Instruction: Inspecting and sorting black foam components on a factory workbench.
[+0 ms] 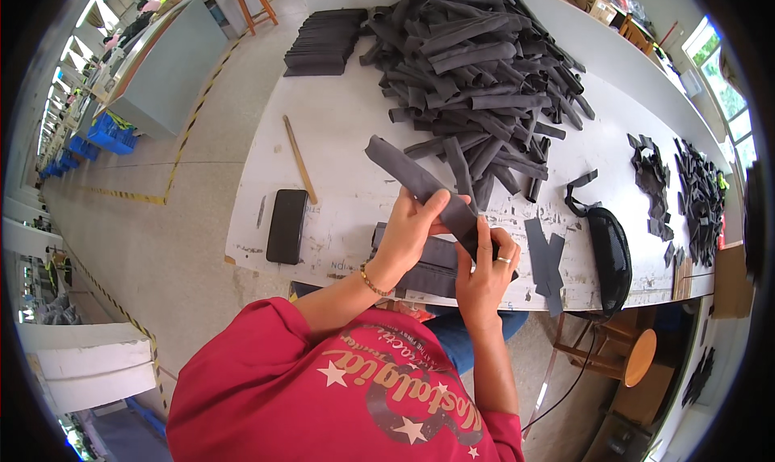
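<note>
Both of my hands hold a dark grey fabric strip (pixel 401 166), folded like a flat tube, above the table's near edge. My left hand (pixel 413 226) pinches its middle between thumb and fingers, while the far end sticks out up and to the left. At the strip's lower right end, my right hand (pixel 488 275) is closed on it, fingers bent over the fabric. Beneath my hands lies a flat stack of dark fabric pieces (pixel 428 278), partly covered by them. A large heap of similar rolled strips (pixel 484 66) fills the far middle of the table.
A neat stack of strips (pixel 323 42) lies at the far left. Nearer are a wooden stick (pixel 299 159) and a black phone (pixel 286 226). To the right lie flat grey strips (pixel 545 260), a black mesh-covered case (pixel 609 256) and dark scraps (pixel 698 199). A wooden stool (pixel 638 357) stands below.
</note>
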Demonstrator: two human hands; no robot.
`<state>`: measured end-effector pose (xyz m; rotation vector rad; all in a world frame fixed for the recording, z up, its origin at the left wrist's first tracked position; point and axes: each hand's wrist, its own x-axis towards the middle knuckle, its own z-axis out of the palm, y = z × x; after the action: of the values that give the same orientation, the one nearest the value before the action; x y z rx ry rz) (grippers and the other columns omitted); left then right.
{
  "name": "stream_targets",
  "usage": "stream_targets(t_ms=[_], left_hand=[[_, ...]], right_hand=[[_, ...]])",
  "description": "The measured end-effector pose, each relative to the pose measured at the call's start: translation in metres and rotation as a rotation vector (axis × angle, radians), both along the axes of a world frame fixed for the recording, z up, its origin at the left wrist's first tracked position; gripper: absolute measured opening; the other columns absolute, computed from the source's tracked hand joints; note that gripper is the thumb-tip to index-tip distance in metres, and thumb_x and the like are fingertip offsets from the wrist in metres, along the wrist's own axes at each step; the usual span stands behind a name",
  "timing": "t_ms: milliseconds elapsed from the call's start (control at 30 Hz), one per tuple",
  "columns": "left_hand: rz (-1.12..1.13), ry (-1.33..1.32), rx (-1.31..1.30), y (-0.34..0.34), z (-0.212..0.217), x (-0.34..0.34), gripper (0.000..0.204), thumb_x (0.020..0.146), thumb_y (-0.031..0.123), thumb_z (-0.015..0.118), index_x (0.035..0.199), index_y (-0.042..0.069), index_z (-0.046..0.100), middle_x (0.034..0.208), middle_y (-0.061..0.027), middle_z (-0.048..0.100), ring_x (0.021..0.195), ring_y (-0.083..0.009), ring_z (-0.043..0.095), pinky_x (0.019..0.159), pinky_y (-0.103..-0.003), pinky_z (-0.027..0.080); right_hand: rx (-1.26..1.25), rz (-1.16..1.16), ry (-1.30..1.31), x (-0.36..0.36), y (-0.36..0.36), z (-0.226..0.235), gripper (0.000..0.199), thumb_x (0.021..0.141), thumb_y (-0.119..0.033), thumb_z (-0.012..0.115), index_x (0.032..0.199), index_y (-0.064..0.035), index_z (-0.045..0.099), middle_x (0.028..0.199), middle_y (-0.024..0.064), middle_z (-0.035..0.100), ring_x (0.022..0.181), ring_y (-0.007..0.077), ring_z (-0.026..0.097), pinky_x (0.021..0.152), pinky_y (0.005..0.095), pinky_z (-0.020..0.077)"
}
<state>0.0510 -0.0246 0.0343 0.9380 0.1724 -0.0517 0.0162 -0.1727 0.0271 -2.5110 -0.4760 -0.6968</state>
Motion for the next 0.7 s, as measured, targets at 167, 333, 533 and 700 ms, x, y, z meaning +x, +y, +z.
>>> stream_targets(t_ms=[167, 333, 533, 700], left_hand=[[-0.239, -0.071, -0.318, -0.008, -0.012, 0.002, 0.029, 0.098, 0.02, 0.056, 0.122, 0.004, 0.052, 0.101, -0.015, 0.069, 0.114, -0.0278, 0.06, 0.1, -0.041, 0.045], [-0.199, -0.256, -0.099, -0.01, -0.017, 0.001, 0.026, 0.099, 0.025, 0.053, 0.107, 0.002, 0.061, 0.096, -0.0127, 0.068, 0.11, -0.0235, 0.061, 0.099, -0.037, 0.045], [-0.216, -0.068, -0.248, -0.014, -0.02, -0.006, 0.027, 0.099, 0.026, 0.053, 0.106, 0.001, 0.062, 0.104, -0.0134, 0.068, 0.111, -0.0225, 0.06, 0.099, -0.037, 0.045], [-0.207, -0.138, -0.252, -0.008, -0.012, -0.003, 0.026, 0.1, 0.025, 0.052, 0.107, 0.002, 0.061, 0.108, -0.0155, 0.067, 0.116, -0.0254, 0.057, 0.102, -0.038, 0.043]], right_hand=[[0.328, 0.095, 0.038, -0.003, 0.022, 0.0, 0.056, 0.076, -0.001, 0.073, 0.127, -0.0025, 0.05, 0.113, 0.0205, 0.051, 0.099, 0.0378, 0.051, 0.083, 0.0458, 0.0442], [0.285, 0.097, 0.116, -0.01, 0.0, -0.019, 0.04, 0.076, 0.0, 0.071, 0.111, -0.0024, 0.053, 0.107, 0.0199, 0.054, 0.096, 0.0379, 0.053, 0.082, 0.046, 0.0436], [0.255, 0.148, 0.144, 0.0, 0.017, 0.005, 0.029, 0.077, 0.0, 0.071, 0.1, -0.0017, 0.054, 0.103, 0.0206, 0.056, 0.096, 0.041, 0.054, 0.082, 0.0466, 0.0449], [0.201, 0.211, 0.182, -0.006, -0.002, 0.002, 0.027, 0.077, -0.001, 0.072, 0.097, -0.0016, 0.055, 0.105, 0.0199, 0.056, 0.092, 0.0381, 0.058, 0.075, 0.0439, 0.0484]])
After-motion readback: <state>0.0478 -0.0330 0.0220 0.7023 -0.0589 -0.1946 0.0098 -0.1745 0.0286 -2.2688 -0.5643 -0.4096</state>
